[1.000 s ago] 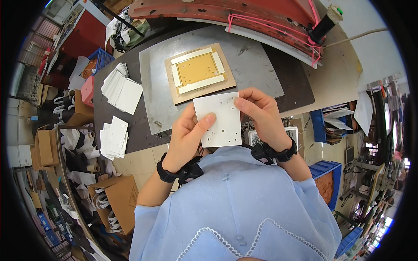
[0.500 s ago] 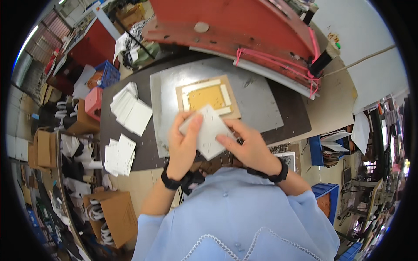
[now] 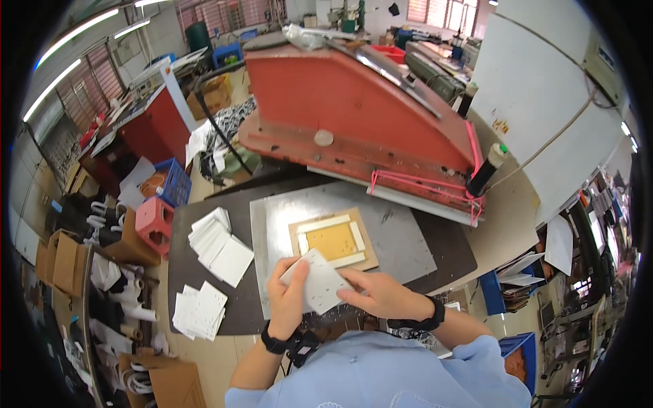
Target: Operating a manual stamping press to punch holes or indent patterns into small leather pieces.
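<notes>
1. One white card [image 3: 322, 285], pinched by the left hand [image 3: 284, 302]; right hand [image 3: 384, 297] touches its edge, grip uncertain.
2. Card turned cornerwise between the hands, from square one second ago; handling apparently unfinished.
3. Framed yellow plate [image 3: 330, 242], beyond both hands.

At lower centre, the white card [image 3: 318, 282] hides some fingers of the left hand [image 3: 286, 297]; together they cover the lower-left corner of the wooden board [image 3: 369, 257]. The bottom edge cuts off the blue shirt [image 3: 381, 367] and, lower left, a cardboard box [image 3: 178, 382].
</notes>
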### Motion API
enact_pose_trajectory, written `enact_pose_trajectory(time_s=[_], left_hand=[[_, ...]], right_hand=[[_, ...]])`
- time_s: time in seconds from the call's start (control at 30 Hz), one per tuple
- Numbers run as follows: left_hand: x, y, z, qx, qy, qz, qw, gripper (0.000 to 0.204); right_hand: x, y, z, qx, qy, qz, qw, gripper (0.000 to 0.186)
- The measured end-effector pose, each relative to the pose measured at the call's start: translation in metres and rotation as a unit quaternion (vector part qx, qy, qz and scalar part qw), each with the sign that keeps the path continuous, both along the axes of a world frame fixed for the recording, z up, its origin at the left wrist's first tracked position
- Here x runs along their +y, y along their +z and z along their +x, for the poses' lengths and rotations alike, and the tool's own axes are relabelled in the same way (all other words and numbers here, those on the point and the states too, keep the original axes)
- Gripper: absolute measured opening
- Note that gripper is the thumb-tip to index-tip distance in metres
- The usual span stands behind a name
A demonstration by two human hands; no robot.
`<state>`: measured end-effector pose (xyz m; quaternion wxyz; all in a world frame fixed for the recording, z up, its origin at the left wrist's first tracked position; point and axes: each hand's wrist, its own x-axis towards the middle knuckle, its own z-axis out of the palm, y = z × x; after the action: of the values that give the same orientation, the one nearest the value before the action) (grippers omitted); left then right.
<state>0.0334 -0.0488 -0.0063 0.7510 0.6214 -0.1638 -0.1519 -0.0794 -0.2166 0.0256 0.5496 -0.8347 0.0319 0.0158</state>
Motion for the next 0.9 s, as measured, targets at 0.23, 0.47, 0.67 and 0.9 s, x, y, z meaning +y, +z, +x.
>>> enact_pose_trajectory(time_s=[0.23, 0.47, 0.67, 0.9], left_hand=[[0.039, -0.006, 0.020, 0.071, 0.053, -0.063, 0.994, 0.020], [0.051, 0.000, 0.017, 0.092, 0.070, -0.058, 0.992, 0.022], [0.071, 0.004, 0.009, 0.090, 0.135, -0.038, 0.986, 0.022], [0.074, 0.001, -0.007, 0.090, 0.193, 0.007, 0.977, 0.021]], right_hand=[[-0.115, 0.108, 0.072, -0.274, -0.094, -0.379, 0.879, 0.022], [-0.227, 0.180, 0.216, -0.292, -0.194, -0.510, 0.785, 0.023], [-0.279, 0.178, 0.307, -0.341, -0.182, -0.608, 0.693, 0.021], [-0.297, 0.180, 0.333, -0.294, -0.079, -0.587, 0.750, 0.017]])
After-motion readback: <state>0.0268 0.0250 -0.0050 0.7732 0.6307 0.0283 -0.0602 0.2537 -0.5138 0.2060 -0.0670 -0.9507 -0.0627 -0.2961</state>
